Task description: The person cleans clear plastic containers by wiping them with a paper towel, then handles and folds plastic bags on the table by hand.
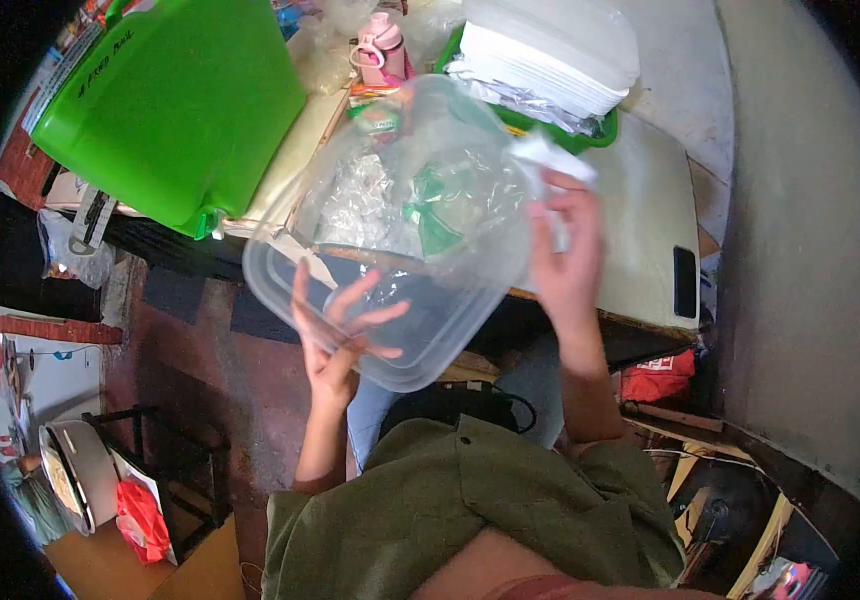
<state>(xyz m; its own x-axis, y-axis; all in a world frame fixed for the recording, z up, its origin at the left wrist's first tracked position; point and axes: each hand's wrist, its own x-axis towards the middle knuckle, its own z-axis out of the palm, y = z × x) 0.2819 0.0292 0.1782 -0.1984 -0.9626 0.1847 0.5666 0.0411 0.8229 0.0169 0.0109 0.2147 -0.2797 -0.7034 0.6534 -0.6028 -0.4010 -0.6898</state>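
A clear plastic container [472, 318] with rounded corners is tilted up in front of my body, over the table's front edge. My left hand [335, 335] holds it near its lower left rim, with the fingers spread against the plastic. A crumpled white tissue or cloth [553, 160] is pinched in my right hand [568, 235], beside the container's upper right rim. Motion blurs the tissue, and I cannot tell whether it touches the rim.
A large green jug [175, 110] with a tap stands at left. Behind are a pink bottle [382, 50] and a green basket [602, 133] with white foam boxes [540, 65]. A black phone [685, 282] lies at the table's right, near a wall [810, 220].
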